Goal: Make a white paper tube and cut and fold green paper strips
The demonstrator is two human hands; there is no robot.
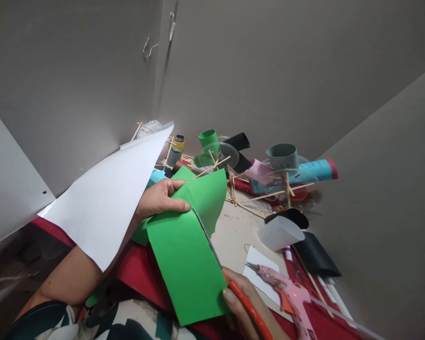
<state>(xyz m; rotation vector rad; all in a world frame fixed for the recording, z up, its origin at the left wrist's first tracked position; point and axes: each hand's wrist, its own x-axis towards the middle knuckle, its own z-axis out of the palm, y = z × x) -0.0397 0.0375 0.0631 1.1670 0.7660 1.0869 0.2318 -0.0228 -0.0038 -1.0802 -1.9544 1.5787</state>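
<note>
A bright green craft sheet (191, 269) hangs tilted in front of me, with a long cut running down from near my left thumb. My left hand (161, 196) grips it at the top, thumb on the near face and fingers partly hidden behind. In my right hand (242, 295) is a pair of scissors with orange handles (250, 304). Their dark blades lie along the cut, between the front piece and the green flap behind it. A large white sheet (109, 189) rests over my left forearm.
A pink glue gun (283, 285) lies on white paper (257, 264) at the right. Stick frames (233, 200), a green tube (208, 140), a grey-green tube (282, 156), a translucent roll (279, 233) and a black roll (317, 255) crowd the table. Grey walls rise behind.
</note>
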